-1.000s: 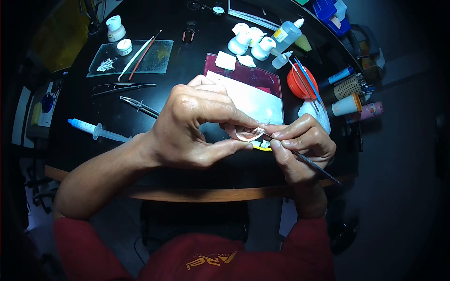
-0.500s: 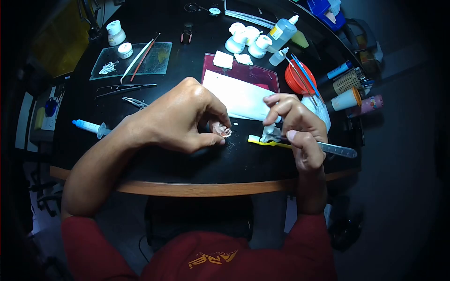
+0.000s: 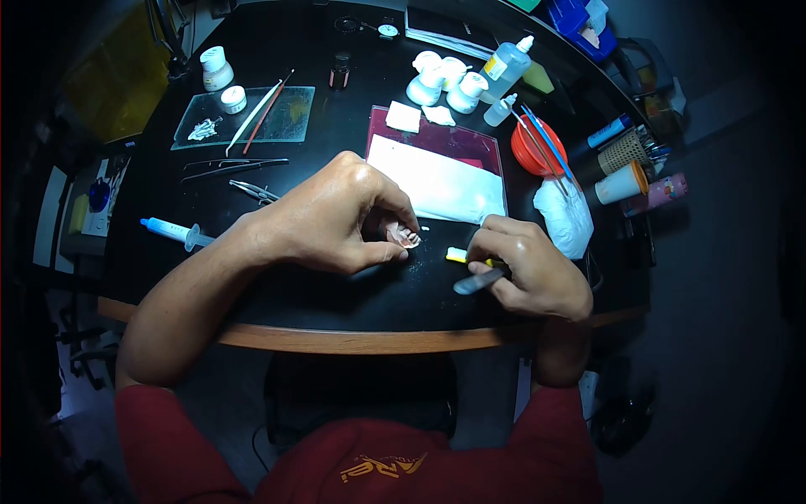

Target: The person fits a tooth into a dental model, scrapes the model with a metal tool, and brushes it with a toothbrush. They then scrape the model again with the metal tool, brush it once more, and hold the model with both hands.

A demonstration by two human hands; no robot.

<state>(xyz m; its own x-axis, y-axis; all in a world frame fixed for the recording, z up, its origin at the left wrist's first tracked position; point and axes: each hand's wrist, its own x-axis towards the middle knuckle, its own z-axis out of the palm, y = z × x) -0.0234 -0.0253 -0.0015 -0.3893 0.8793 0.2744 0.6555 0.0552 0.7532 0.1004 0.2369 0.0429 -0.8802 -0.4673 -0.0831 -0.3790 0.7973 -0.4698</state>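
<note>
My left hand (image 3: 332,220) rests on the black table (image 3: 319,294) and pinches a small pink dental piece with white teeth (image 3: 403,236) between thumb and fingers. My right hand (image 3: 529,273) lies just to its right, closed around a thin grey-handled tool (image 3: 477,282) whose end points left. A yellow tool end (image 3: 457,255) pokes out from under the right hand's fingers. A few white specks lie on the table between the hands.
Behind the hands: white paper on a maroon pad (image 3: 437,143), white jars (image 3: 441,80), dropper bottles (image 3: 505,63), an orange dish with brushes (image 3: 537,151), crumpled tissue (image 3: 564,217). To the left: a syringe (image 3: 176,231), tweezers (image 3: 231,166), a glass slab with paste (image 3: 243,118).
My right hand dropped from a raised spot by the paper down to the table, now gripping the grey tool lower. My left hand stays put with the dental piece.
</note>
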